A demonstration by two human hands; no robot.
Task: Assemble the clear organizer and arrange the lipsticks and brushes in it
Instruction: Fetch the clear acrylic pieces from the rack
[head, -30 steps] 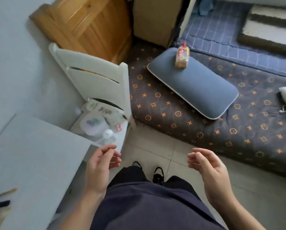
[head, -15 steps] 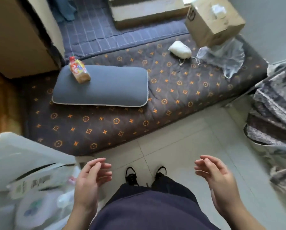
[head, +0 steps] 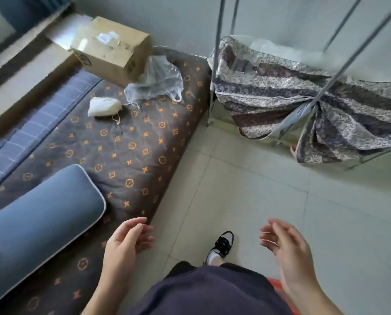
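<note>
Your left hand (head: pixel 126 241) and right hand (head: pixel 285 244) hang loosely spread and empty, palms turned toward each other, above your dark shorts (head: pixel 208 289). One black shoe (head: pixel 222 243) stands on the tiled floor (head: pixel 258 189) between them. On the left lies a patterned mattress (head: pixel 126 142) with a blue pillow (head: pixel 37 214) near you and a cardboard box (head: pixel 112 51) at its far end. Neither the organizer, the lipsticks nor the brushes can be seen from here.

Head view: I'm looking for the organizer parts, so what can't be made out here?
- Cardboard box: closed and motion-blurred, contents hidden.
- Clear plastic bag: crumpled, contents unclear.
- Patterned cover hides what is under it on the rack.
- Organizer, lipsticks, brushes: outside the frame.
- Left hand and right hand: empty.
</note>
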